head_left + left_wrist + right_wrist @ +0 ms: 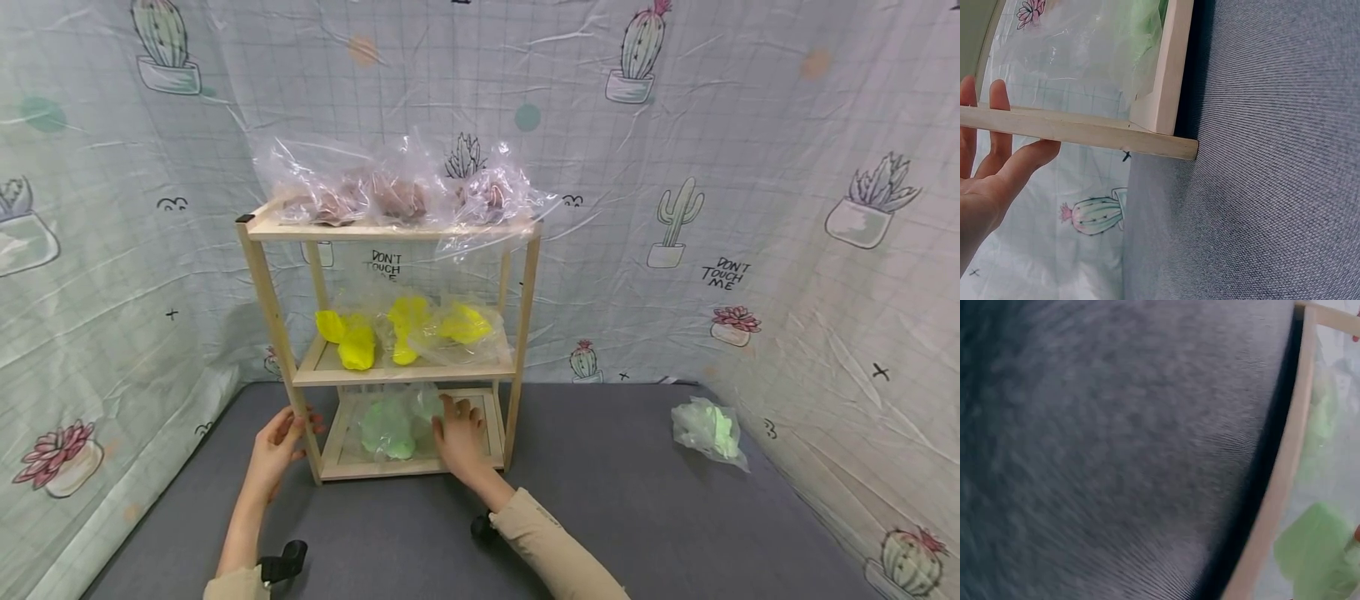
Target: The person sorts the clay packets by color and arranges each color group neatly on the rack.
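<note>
A small three-tier wooden shelf [405,377] stands on the grey surface. My left hand [273,450] holds its left front post [1085,127], with the thumb on one side and the fingers on the other. My right hand [460,435] reaches over the lowest tier, its fingers loosely bent beside a clear plastic bag [427,402]. Farther left on that tier lies a bag with a light green lump [388,433]. The right wrist view catches a green lump [1317,550] in plastic close to a fingertip at the frame edge.
Bags with yellow pieces [356,343] fill the middle tier. Bags with brownish pieces [399,198] sit on the top tier. Another bag with a light green piece [722,433] lies far right on the grey cloth [600,492]. Cactus-printed sheets [585,250] hang around.
</note>
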`<state>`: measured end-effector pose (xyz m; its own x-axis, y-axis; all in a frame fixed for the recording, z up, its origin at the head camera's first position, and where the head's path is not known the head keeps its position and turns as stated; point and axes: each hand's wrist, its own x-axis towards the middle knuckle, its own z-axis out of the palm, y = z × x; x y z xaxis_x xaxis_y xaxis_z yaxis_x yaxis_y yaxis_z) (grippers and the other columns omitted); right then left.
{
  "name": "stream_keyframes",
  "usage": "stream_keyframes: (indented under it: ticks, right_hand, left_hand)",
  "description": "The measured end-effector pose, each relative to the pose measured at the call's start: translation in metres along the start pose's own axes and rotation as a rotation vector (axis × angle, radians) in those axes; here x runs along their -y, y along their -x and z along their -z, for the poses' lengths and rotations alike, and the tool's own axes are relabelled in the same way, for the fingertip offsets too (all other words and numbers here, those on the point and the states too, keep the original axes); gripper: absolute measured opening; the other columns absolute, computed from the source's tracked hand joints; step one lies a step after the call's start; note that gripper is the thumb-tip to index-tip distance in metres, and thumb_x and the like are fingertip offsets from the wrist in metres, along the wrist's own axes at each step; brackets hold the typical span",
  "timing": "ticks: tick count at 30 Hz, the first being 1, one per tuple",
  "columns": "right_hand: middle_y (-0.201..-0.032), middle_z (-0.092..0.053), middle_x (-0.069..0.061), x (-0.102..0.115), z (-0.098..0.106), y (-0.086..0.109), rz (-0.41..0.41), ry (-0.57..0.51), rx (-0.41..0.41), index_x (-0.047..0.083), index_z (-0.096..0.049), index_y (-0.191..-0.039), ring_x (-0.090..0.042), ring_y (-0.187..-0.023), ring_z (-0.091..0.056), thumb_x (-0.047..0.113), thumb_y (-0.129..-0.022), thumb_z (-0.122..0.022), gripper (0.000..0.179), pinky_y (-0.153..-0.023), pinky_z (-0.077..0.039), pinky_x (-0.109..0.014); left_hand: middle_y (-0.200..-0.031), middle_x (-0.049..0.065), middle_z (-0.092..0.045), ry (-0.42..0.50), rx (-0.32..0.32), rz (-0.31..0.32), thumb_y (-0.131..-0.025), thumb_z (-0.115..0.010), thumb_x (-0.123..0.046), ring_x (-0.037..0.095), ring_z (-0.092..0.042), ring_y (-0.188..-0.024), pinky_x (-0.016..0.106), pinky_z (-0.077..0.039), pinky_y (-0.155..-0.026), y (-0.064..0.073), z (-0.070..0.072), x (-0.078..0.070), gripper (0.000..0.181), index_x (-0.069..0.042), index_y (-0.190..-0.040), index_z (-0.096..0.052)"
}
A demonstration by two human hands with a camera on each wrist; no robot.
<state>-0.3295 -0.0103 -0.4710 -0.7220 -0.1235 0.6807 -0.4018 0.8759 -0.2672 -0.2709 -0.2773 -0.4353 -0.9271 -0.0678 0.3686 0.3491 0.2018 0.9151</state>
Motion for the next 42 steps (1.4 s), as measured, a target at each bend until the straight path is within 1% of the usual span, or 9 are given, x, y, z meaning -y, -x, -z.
stream_keyframes:
  ticks: [3,6,10,13,18,22,27,35,42]
  right_hand:
    - [-0.095,-0.055,-0.016,0.000,-0.003,0.003,-0.009,0.052,0.016,0.015,-0.053,-0.116,-0.030,-0.073,-0.051,0.030,-0.087,-0.057,0.033,-0.055,-0.032,-0.034]
    - [-0.094,-0.055,-0.015,0.001,-0.003,0.005,0.009,0.137,0.084,0.017,-0.053,-0.115,-0.027,-0.070,-0.050,0.035,-0.086,-0.057,0.035,-0.055,-0.033,-0.034]
    - [-0.098,-0.054,-0.013,0.002,0.002,0.007,0.055,0.214,0.259,0.019,-0.053,-0.117,-0.028,-0.074,-0.050,0.043,-0.086,-0.054,0.039,-0.061,-0.038,-0.041]
    - [-0.108,-0.051,-0.014,0.001,0.007,0.008,0.079,0.198,0.388,0.019,-0.050,-0.121,-0.032,-0.086,-0.052,0.045,-0.086,-0.052,0.043,-0.069,-0.039,-0.049]
    - [-0.123,-0.045,-0.015,-0.007,0.018,0.006,0.142,0.149,0.549,0.018,-0.037,-0.134,-0.034,-0.100,-0.049,0.033,-0.089,-0.050,0.050,-0.077,-0.038,-0.050]
    - [-0.126,-0.046,-0.012,-0.015,0.028,0.005,0.194,0.106,0.638,0.017,-0.028,-0.139,-0.032,-0.103,-0.049,0.015,-0.084,-0.052,0.060,-0.078,-0.039,-0.049]
    - [-0.127,-0.047,-0.010,-0.020,0.035,0.007,0.242,0.074,0.665,0.017,-0.029,-0.138,-0.033,-0.109,-0.049,0.010,-0.087,-0.050,0.056,-0.082,-0.041,-0.049]
    - [-0.120,-0.054,-0.007,-0.015,0.030,0.004,0.307,0.080,0.603,0.016,-0.032,-0.137,-0.023,-0.100,-0.056,0.022,-0.089,-0.054,0.053,-0.069,-0.046,-0.035]
    - [-0.127,-0.051,-0.011,-0.012,0.029,0.003,0.256,-0.011,0.633,0.013,-0.029,-0.139,-0.033,-0.107,-0.052,0.021,-0.090,-0.051,0.054,-0.078,-0.044,-0.048]
  left_hand:
    - [-0.094,-0.021,-0.062,-0.005,-0.001,0.005,-0.095,-0.040,-0.023,-0.003,-0.061,-0.087,0.027,-0.048,-0.065,0.000,0.000,0.001,0.026,-0.014,-0.118,-0.050]
    - [-0.093,-0.022,-0.062,-0.016,-0.004,0.015,-0.095,-0.040,-0.025,-0.004,-0.060,-0.087,0.026,-0.048,-0.065,0.000,0.000,0.002,0.027,-0.015,-0.118,-0.051]
    - [-0.093,-0.024,-0.061,-0.017,-0.002,0.019,-0.095,-0.040,-0.026,-0.005,-0.060,-0.087,0.026,-0.048,-0.065,0.000,0.001,0.003,0.027,-0.016,-0.118,-0.050]
    - [-0.094,-0.024,-0.061,-0.023,0.006,0.016,-0.095,-0.040,-0.026,-0.006,-0.060,-0.088,0.027,-0.048,-0.066,-0.001,0.001,0.004,0.029,-0.014,-0.119,-0.050]
    - [-0.094,-0.024,-0.061,-0.032,0.008,0.014,-0.095,-0.040,-0.027,-0.006,-0.060,-0.088,0.030,-0.047,-0.066,-0.002,0.000,0.004,0.030,-0.013,-0.120,-0.049]
    - [-0.093,-0.023,-0.061,-0.022,-0.002,0.014,-0.095,-0.040,-0.025,-0.006,-0.060,-0.087,0.028,-0.047,-0.065,-0.002,0.000,0.004,0.030,-0.011,-0.120,-0.049]
    - [-0.093,-0.023,-0.062,0.000,-0.006,0.012,-0.095,-0.040,-0.024,-0.006,-0.060,-0.086,0.027,-0.048,-0.064,-0.002,0.001,0.005,0.031,-0.010,-0.121,-0.049]
    - [-0.094,-0.022,-0.062,0.013,0.004,0.005,-0.095,-0.040,-0.024,-0.004,-0.060,-0.087,0.026,-0.048,-0.064,-0.001,0.002,0.004,0.030,-0.011,-0.120,-0.049]
    - [-0.094,-0.023,-0.061,0.005,0.010,0.008,-0.095,-0.039,-0.024,-0.004,-0.060,-0.086,0.027,-0.048,-0.064,0.001,0.001,0.002,0.026,-0.017,-0.118,-0.050]
